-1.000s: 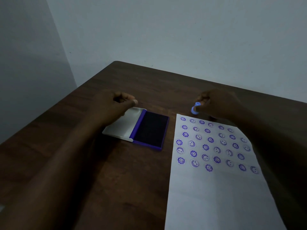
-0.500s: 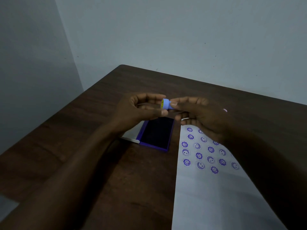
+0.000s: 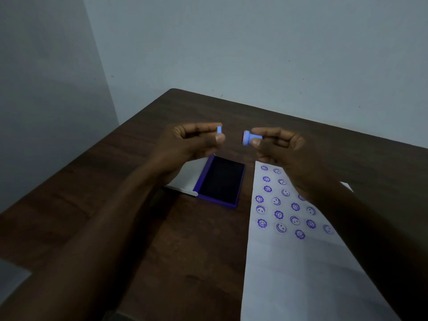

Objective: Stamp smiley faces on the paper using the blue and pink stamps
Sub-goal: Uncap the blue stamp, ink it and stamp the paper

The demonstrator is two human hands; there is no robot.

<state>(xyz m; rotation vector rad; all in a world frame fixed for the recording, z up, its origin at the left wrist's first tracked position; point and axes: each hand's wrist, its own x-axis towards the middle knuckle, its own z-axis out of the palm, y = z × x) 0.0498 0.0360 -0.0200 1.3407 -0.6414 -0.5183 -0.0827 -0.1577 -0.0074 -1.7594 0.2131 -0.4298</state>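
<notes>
Both hands are raised above the table's middle. My right hand [image 3: 281, 147] pinches a small blue stamp [image 3: 250, 137] by its handle, its round face turned left. My left hand [image 3: 194, 142] pinches a small blue cap [image 3: 219, 129] between thumb and forefinger, a short gap from the stamp. Below them lies an open ink pad [image 3: 221, 181] with a dark pad, purple frame and white lid folded out to the left. A white paper [image 3: 294, 262] lies to the right, its upper part covered with several purple smiley prints. No pink stamp shows.
A dark wooden table [image 3: 129, 205] stands in a corner between two pale walls. Its far edge runs behind my hands and its left edge falls away at the lower left. My right forearm covers part of the paper's right side.
The hands were together on the stamp half a second ago; now they have pulled apart, the cap in the left hand and the stamp in the right. The camera has shifted slightly.
</notes>
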